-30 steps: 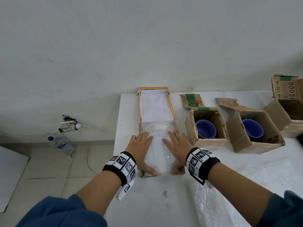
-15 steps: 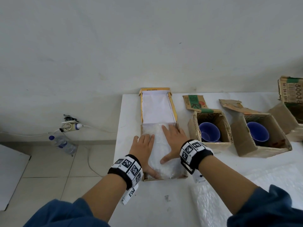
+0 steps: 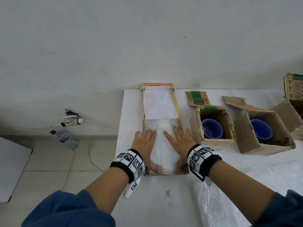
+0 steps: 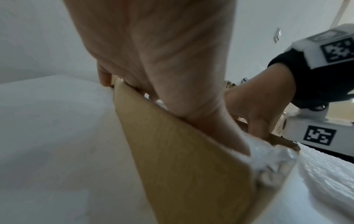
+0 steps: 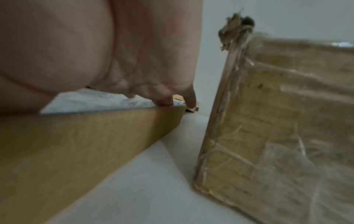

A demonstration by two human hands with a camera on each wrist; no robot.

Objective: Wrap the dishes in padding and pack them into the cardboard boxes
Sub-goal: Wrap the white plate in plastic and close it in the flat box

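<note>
A shallow cardboard box (image 3: pixel 181 126) lies on the white table (image 3: pixel 131 112), its yellow-edged lid (image 3: pixel 159 102) folded back flat. Inside sits a dish wrapped in clear bubble padding (image 3: pixel 162 153). My left hand (image 3: pixel 145 145) lies flat on the bundle's left side, fingers straight, thumb along the near end. My right hand (image 3: pixel 178 141) lies flat on its right side. In the left wrist view the box wall (image 4: pixel 182 159) and crumpled padding (image 4: pixel 272 157) show under my palm. The right wrist view shows my fingertips (image 5: pixel 164 103) on the padding (image 5: pixel 95 101).
Two open cardboard boxes (image 3: pixel 214 126) (image 3: pixel 264 135), each holding a blue bowl (image 3: pixel 211 130) (image 3: pixel 260 133), stand to the right. Another box (image 3: pixel 293 99) is at the far right edge. A sheet of bubble wrap (image 3: pixel 229 194) lies near right. The table's left edge drops to the tiled floor.
My right hand slid from the middle of the bundle back to its right side. The left hand has stayed flat on the left side.
</note>
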